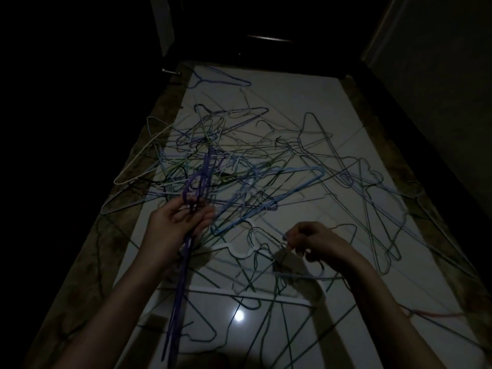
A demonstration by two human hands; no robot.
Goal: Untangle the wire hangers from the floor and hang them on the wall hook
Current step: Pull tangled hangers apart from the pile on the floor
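A big tangle of thin wire hangers [239, 161] in blue, green, white and purple covers the pale tiled floor. My left hand [178, 222] grips a bunch of purple hangers [183, 265] near their hooks, lifted off the pile, their long wires hanging down toward me. My right hand [316, 241] pinches a thin dark green hanger wire [266, 251] just above the floor. A light blue hanger [292, 187] lies flat between the two hands and the main tangle. No wall hook is visible.
The floor [279, 102] is a narrow glossy strip with brown borders [111, 243] on both sides. A dark door [266, 35] closes the far end and a wall [439, 75] rises on the right. The scene is very dim; a lamp reflection [238, 315] glares near me.
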